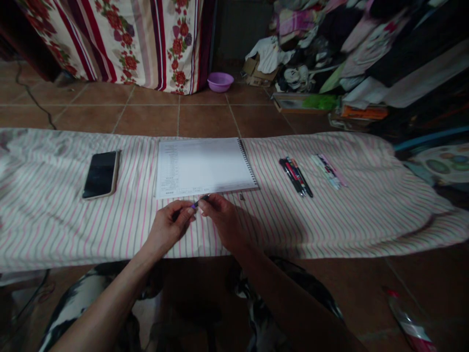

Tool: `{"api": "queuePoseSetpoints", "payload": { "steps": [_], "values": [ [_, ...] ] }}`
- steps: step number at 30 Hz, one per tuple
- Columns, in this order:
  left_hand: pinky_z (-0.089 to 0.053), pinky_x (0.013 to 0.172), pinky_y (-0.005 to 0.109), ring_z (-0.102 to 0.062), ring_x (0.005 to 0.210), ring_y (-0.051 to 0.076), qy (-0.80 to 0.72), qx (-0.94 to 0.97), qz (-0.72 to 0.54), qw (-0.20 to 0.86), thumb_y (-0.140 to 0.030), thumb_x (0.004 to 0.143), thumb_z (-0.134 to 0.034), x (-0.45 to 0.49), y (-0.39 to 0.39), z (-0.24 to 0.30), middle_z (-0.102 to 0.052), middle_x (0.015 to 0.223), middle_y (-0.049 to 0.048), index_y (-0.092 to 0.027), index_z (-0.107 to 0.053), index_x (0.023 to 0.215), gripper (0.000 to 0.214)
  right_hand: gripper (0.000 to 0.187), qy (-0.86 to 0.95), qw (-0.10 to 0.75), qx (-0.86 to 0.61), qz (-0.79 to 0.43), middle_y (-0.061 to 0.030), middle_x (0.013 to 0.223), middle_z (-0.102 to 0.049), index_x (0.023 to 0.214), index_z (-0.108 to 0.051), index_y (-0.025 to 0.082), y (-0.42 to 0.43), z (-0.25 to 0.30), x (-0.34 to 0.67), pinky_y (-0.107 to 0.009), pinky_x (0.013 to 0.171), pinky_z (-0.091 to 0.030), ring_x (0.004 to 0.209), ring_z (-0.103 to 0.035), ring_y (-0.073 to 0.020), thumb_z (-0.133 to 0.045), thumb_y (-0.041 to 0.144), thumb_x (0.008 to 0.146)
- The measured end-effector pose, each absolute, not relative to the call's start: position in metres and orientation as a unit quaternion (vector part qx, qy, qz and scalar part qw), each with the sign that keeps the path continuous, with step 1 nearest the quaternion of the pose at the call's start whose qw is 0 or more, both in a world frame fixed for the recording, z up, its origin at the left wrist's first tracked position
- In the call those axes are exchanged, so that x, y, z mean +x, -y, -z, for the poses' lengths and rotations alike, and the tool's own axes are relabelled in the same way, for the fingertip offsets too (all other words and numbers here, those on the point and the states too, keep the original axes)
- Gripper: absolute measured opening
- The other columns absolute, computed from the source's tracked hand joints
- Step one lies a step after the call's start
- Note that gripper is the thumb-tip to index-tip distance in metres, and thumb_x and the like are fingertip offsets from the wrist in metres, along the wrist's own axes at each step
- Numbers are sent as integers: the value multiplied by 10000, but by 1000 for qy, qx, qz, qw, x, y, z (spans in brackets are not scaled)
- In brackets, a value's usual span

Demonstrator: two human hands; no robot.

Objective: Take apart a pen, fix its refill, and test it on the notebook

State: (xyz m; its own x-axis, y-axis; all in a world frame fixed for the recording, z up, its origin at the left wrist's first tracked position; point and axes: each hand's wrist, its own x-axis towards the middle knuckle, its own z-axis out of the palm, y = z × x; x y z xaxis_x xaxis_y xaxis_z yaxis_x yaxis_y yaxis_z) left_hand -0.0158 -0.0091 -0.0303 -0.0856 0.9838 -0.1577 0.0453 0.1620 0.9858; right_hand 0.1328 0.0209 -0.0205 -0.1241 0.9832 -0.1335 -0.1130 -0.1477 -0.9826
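Observation:
A dark pen point(195, 204) with a purple part is held level between both hands, just in front of the notepad. My left hand point(175, 221) is closed around one end and hides much of it. At the other end, my right hand point(220, 215) pinches it between thumb and fingers. The spiral-bound notepad point(212, 164) lies flat beyond my hands, blank but for a printed strip along its left and near edges. A tiny metallic piece point(241, 196) rests on the cloth by the notepad's near right corner.
Several pens point(296, 177) lie bundled right of the notepad, with a pack of pastel sticks point(329, 171) farther right. At left is a phone point(101, 174). A striped cloth point(135, 230) covers the table. On the floor stand a purple basin point(220, 83) and a bottle point(408, 320).

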Motion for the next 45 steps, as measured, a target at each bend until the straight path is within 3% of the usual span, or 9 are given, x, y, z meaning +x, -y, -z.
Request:
{"api": "queuePoseSetpoints", "payload": {
  "steps": [4, 10, 24, 30, 34, 40, 45],
  "values": [
    [-493, 605, 270, -629, 627, 149, -556, 428, -472, 534, -431, 755, -683, -16, 8, 29, -691, 707, 40, -166, -688, 910, 307, 244, 436, 473, -454, -616, 20, 724, -659, 920, -717, 230, -21, 21, 132, -272, 672, -441, 649, -546, -118, -691, 333, 701],
    [-495, 609, 262, -640, 639, 145, -561, 432, -464, 533, -439, 756, -688, -16, 8, 29, -693, 723, 42, -163, -683, 915, 319, 200, 409, 472, -461, -630, 37, 640, -614, 861, -742, 240, -21, 18, 131, -263, 641, -420, 620, -503, -110, -696, 306, 678],
    [-467, 640, 263, -604, 667, 148, -598, 541, -422, 414, -432, 832, -597, -17, 9, 24, -673, 729, 34, -185, -683, 912, 273, 180, 469, 460, -496, -568, 16, 696, -657, 808, -699, 200, -19, 23, 130, -250, 640, -422, 652, -557, -124, -648, 359, 740],
    [-447, 571, 235, -595, 617, 133, -577, 482, -441, 490, -450, 806, -625, -16, 10, 30, -672, 710, 34, -188, -678, 926, 294, 255, 434, 470, -480, -600, 7, 738, -677, 929, -715, 203, -17, 18, 129, -268, 685, -442, 677, -576, -131, -664, 333, 715],
    [-426, 531, 215, -559, 562, 115, -575, 463, -447, 506, -446, 788, -645, -15, 10, 30, -654, 652, 25, -181, -685, 917, 297, 234, 429, 473, -476, -605, 12, 733, -674, 905, -731, 213, -17, 17, 130, -273, 700, -439, 699, -583, -135, -664, 315, 705],
    [-466, 582, 247, -595, 617, 140, -590, 523, -419, 451, -435, 836, -587, -16, 8, 26, -649, 690, 25, -188, -669, 932, 277, 181, 419, 472, -487, -604, 20, 654, -639, 812, -724, 199, -18, 15, 128, -267, 658, -425, 656, -558, -129, -662, 312, 686],
    [-482, 662, 286, -627, 695, 167, -594, 615, -394, 337, -382, 874, -530, -17, 6, 20, -669, 778, 42, -191, -670, 921, 241, 205, 420, 473, -497, -594, 33, 633, -611, 821, -718, 197, -17, 15, 128, -253, 619, -396, 621, -513, -111, -660, 343, 691]
  ]
}}
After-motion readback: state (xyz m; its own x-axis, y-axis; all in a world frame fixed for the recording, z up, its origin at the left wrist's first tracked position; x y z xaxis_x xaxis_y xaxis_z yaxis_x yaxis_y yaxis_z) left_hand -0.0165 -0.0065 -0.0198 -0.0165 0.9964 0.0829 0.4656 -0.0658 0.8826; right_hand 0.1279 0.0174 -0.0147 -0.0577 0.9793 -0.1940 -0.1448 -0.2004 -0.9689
